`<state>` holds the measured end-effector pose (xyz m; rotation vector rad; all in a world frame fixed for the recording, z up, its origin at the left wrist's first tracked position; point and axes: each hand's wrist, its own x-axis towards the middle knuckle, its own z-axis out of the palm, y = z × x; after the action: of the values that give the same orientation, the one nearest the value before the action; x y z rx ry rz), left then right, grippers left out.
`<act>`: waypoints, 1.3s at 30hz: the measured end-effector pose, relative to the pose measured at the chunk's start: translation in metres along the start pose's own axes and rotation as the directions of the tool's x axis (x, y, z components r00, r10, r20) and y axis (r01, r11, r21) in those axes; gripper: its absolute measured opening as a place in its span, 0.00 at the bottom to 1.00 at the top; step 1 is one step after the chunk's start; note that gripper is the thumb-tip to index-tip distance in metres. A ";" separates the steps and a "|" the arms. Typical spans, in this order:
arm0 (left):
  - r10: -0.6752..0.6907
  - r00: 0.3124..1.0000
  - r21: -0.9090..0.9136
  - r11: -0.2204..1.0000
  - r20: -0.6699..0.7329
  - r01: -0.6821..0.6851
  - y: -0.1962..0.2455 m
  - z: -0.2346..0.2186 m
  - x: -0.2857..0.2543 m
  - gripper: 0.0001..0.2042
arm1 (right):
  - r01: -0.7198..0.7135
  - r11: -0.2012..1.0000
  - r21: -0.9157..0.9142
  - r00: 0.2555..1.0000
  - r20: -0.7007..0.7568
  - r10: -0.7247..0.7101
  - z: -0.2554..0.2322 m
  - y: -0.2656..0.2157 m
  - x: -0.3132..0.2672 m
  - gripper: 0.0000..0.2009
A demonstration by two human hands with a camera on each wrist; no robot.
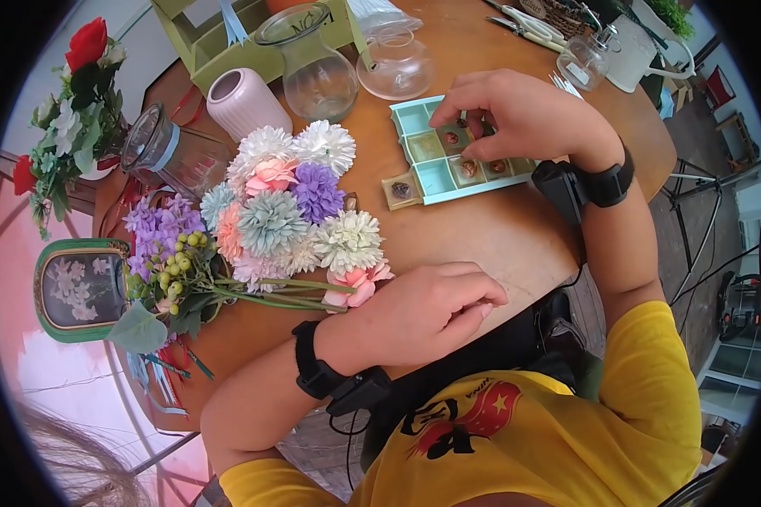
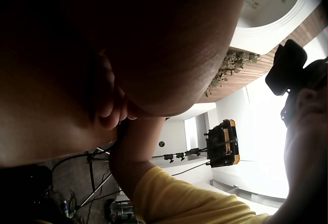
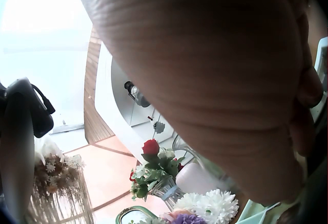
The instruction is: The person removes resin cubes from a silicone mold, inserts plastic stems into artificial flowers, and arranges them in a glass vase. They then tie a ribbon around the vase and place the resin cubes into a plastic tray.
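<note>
My right hand (image 1: 516, 114) hovers over a light turquoise tray (image 1: 435, 171) divided into square compartments. Its thumb and index finger stand apart, with part of the tray showing between them; the other fingers curl underneath, partly hidden. Several compartments contain small square pieces with a dark, round centre, such as this square piece (image 1: 467, 171). Another square piece (image 1: 402, 191) lies on the wooden table just outside the tray's near left corner. Close to the table's front edge, my left hand (image 1: 423, 308) has loosely bent fingers and holds nothing. Flower stems (image 1: 288, 291) lie beside its wrist.
Artificial flowers (image 1: 292, 211) cover the table's left side, near a green-framed picture (image 1: 81, 287). Behind them stand a pink vase (image 1: 245, 106), a glass vase (image 1: 317, 76) and a round glass vessel (image 1: 396, 63). Scissors (image 1: 528, 29) and a glass bottle (image 1: 585, 63) are at the back right.
</note>
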<state>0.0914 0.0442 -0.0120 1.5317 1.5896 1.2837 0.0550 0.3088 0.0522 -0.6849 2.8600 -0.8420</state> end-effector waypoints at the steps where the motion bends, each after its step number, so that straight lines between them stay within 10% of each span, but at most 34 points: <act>1: -0.002 1.000 -0.005 1.000 0.001 0.002 0.000 0.000 0.000 0.08 | 0.018 1.000 -0.012 1.000 -0.017 -0.018 0.002 0.000 0.000 0.21; 39: -0.007 1.000 -0.001 1.000 -0.002 0.007 0.002 0.000 0.000 0.08 | -0.116 0.968 -0.221 0.992 -0.075 0.101 0.014 -0.019 0.006 0.15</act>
<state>0.0919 0.0442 -0.0105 1.5231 1.5939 1.2826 0.0604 0.2851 0.0507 -0.5229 3.0482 -0.5401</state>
